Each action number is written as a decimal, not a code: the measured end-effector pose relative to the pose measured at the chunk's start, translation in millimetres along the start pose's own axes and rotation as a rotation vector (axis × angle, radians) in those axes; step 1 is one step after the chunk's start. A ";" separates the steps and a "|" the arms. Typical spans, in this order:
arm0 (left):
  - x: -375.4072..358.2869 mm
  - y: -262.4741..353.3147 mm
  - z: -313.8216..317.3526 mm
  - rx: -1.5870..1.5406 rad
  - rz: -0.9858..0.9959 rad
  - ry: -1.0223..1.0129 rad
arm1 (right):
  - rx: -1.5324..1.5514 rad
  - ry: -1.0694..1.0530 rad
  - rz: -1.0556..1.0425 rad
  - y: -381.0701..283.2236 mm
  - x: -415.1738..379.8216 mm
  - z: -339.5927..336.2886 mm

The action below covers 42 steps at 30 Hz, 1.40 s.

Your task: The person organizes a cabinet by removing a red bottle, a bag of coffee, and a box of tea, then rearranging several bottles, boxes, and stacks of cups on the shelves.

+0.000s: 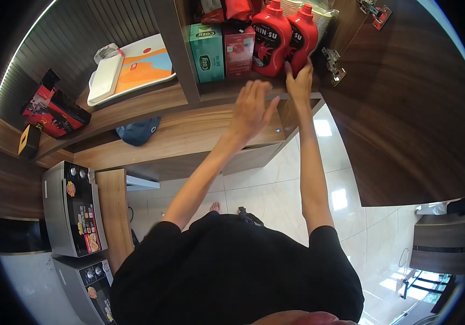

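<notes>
Two red Chin-Su sauce bottles stand side by side in the cupboard: a left bottle (pixel 270 40) and a right bottle (pixel 301 35). My right hand (pixel 300 85) is wrapped round the lower part of the right bottle, its thumb on the near side and its fingers partly hidden at the right edge. Below the left bottle, my left hand (pixel 251 111) is open with fingers stretched, holding nothing. A green Cozy tea box (pixel 206 53) and a pinkish-red box (pixel 238 53) sit left of the bottles.
Red packets (pixel 238 10) and stacked cups (pixel 323 19) lie behind the bottles. An open cupboard door (pixel 411 108) hangs at right. A colourful tray (pixel 146 64), a red-black bag (pixel 53 114) and a blue cap (pixel 139 131) lie left. Silver ovens (pixel 59 208) stand lower left.
</notes>
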State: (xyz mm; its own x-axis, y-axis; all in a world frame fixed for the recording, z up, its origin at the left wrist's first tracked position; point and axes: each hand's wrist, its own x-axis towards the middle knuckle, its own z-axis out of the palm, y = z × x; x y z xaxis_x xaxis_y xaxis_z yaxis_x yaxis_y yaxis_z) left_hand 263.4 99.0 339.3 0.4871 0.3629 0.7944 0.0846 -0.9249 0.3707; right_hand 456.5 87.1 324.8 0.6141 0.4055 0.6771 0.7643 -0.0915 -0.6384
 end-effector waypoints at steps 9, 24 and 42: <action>43.7 -55.8 47.6 -0.184 -0.149 -0.022 | -0.219 0.192 -0.060 8.6 -15.7 13.2; 42.6 -44.6 43.3 -0.176 -0.246 -0.078 | 0.171 0.125 0.115 -47.4 -57.7 -33.3; -203.2 41.3 -42.6 -0.853 -0.717 -0.464 | 0.361 -0.811 0.412 -10.7 -338.3 -134.3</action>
State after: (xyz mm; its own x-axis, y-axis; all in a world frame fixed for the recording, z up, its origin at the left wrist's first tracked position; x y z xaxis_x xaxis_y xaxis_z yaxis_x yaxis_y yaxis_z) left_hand 130.8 -8.1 213.7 0.8452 0.5260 0.0944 -0.0526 -0.0939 0.9942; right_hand 267.0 -171.3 151.8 0.3946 0.9188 0.0054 0.3312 -0.1367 -0.9336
